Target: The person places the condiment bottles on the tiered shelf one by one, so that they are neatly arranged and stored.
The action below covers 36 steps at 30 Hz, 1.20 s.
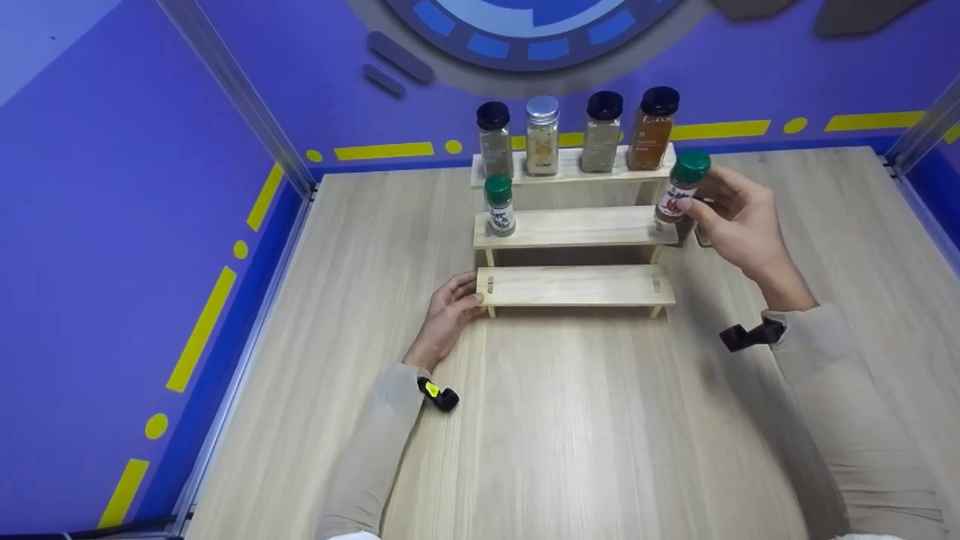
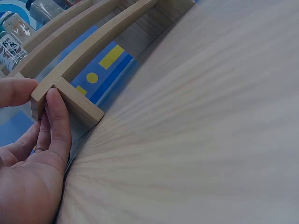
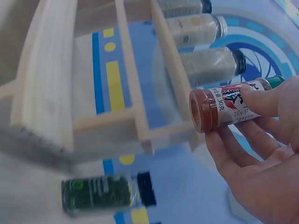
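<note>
My right hand (image 1: 746, 225) holds a small spice jar (image 3: 229, 105) with a green cap and red-brown contents. Thumb and fingers grip it around its label, beside the right end of the middle shelf. A three-tier wooden spice rack (image 1: 574, 286) stands on the table. At the left end of its lowest shelf, my left hand (image 2: 42, 154) pinches the board, thumb on top and fingers beneath. On the middle shelf's left end sits another green-capped jar (image 1: 500, 210). The top shelf bears several larger jars, among them a silver-capped jar (image 1: 542, 139) and a red-brown jar (image 1: 652, 135).
A jar of dark green flakes with a black cap (image 3: 100, 192) stands on the table right of the rack, partly hidden by my right hand in the head view. Blue-purple panels (image 1: 300, 90) rise behind and left of the wooden table (image 1: 570, 420).
</note>
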### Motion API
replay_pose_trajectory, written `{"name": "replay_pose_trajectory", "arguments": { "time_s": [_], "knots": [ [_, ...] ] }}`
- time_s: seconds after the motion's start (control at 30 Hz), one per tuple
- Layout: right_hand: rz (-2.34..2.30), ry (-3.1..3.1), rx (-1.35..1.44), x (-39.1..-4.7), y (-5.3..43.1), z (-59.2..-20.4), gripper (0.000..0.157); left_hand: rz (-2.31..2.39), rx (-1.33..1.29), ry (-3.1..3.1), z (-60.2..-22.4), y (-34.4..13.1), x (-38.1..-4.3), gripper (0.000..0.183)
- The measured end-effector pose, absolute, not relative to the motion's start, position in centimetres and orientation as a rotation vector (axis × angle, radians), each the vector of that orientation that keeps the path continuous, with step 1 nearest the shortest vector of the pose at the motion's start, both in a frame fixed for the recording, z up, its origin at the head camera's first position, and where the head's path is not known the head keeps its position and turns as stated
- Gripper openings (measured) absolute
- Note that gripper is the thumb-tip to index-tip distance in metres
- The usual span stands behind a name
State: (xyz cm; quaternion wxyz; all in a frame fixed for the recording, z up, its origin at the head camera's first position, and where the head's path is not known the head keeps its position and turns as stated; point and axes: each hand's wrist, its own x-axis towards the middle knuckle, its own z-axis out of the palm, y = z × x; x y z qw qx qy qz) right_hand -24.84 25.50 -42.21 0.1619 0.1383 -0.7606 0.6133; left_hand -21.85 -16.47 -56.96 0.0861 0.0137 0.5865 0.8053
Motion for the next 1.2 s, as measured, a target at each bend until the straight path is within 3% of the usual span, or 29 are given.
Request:
{"name": "replay_pose_trajectory", "arguments": {
  "time_s": [1.2],
  "knots": [
    [1.906,-2.184,0.645,-28.1,13.4,-41.3,0.049,2.394,0.04,1.752,-56.9,-16.5,-21.9,0.052]
  ]
}}
